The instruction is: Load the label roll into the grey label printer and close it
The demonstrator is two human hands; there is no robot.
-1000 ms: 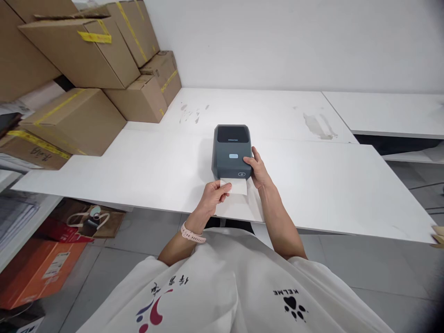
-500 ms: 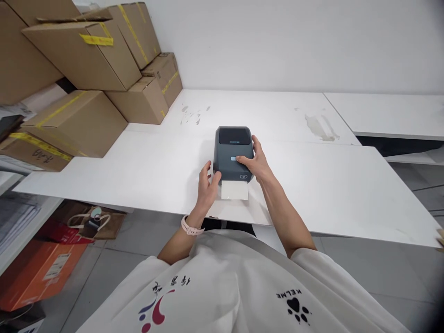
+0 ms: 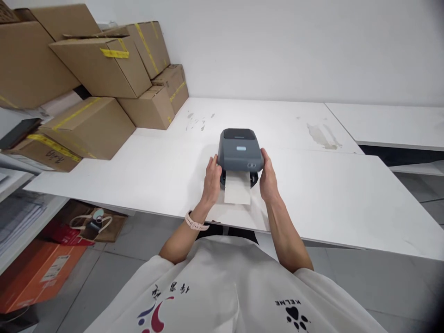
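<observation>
A dark grey label printer point(image 3: 240, 151) stands on the white table point(image 3: 145, 171), near its front edge. Its lid is raised a little at the front. A strip of white label paper point(image 3: 237, 188) comes out from under the lid and lies flat on the table toward me. My left hand point(image 3: 212, 178) grips the printer's left side, fingers curled on the lid's edge. My right hand point(image 3: 268, 174) grips the right side the same way. A pink watch is on my left wrist.
Several taped cardboard boxes point(image 3: 104, 69) are stacked at the table's far left against the wall. A second white table point(image 3: 388, 122) adjoins at the right. Below left on the floor are an orange box point(image 3: 34, 273) and a bag point(image 3: 93, 221).
My left hand let go of the paper strip and moved to the printer's left side. My right hand slid from the top to the right side. The lid's front has lifted.
</observation>
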